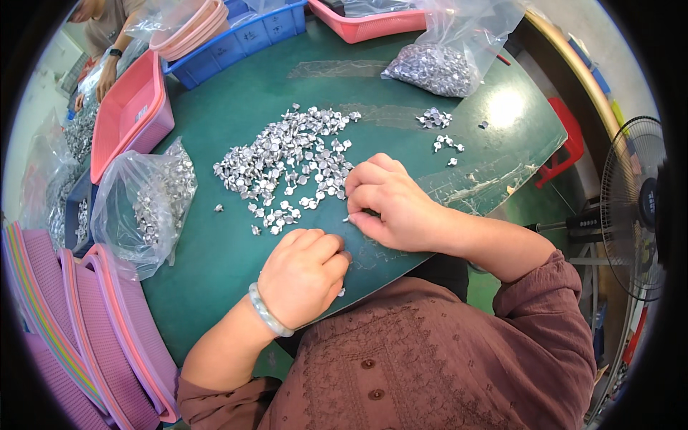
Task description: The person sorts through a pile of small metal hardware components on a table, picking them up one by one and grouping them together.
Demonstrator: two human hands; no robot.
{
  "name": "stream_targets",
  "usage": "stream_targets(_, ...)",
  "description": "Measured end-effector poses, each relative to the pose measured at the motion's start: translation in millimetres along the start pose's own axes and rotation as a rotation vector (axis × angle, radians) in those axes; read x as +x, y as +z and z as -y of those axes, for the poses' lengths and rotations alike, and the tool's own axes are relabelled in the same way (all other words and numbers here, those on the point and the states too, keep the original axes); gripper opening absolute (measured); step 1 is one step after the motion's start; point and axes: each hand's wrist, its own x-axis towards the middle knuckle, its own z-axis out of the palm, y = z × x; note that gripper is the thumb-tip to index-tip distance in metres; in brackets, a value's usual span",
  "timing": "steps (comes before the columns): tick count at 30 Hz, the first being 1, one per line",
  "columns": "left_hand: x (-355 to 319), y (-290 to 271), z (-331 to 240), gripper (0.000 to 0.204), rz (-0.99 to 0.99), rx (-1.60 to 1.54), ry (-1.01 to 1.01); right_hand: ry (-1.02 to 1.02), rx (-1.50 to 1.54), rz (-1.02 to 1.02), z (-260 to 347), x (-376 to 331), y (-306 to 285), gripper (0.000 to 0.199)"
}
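A loose heap of small silver metal parts [283,154], round-headed with short stems, lies spread on the green tabletop [229,86]. My right hand [390,204] is at the heap's near right edge, thumb and forefinger pinched on a small silver metal part [347,219]. Nearer to me, my left hand [304,272] is curled closed, a pale bangle on its wrist; whatever its fingers hold is hidden. One more silver part [342,292] shows just beside that hand, close to the table's front edge.
Clear bags of parts stand at left [161,204] and far right [444,68]. Small clusters [437,118] lie right of the heap. Pink trays [129,115], a blue crate [244,43] and purple baskets [107,337] border the table. A fan [631,208] stands right; another person's hand [107,75] shows far left.
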Motion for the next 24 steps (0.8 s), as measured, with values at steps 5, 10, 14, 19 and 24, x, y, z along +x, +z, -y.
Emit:
stream_targets(5,0,1,1,0.022,-0.010,0.001,0.005,-0.064,-0.022,-0.016,7,-2,5,0.004)
stream_targets(10,-1,-2,1,0.021,0.002,0.016,0.004,-0.041,-0.005,-0.046,0,0,-6,0.011)
stream_targets(14,-2,-5,3,0.019,0.000,-0.017,0.011,-0.075,0.012,0.012,4,-2,-5,0.013)
stream_targets(19,0,-10,7,0.016,-0.076,-0.060,0.042,-0.194,-0.051,0.089,5,-1,4,0.014)
stream_targets(24,-1,-12,8,0.012,-0.104,-0.024,-0.033,-0.315,-0.074,0.106,3,-7,1,0.005)
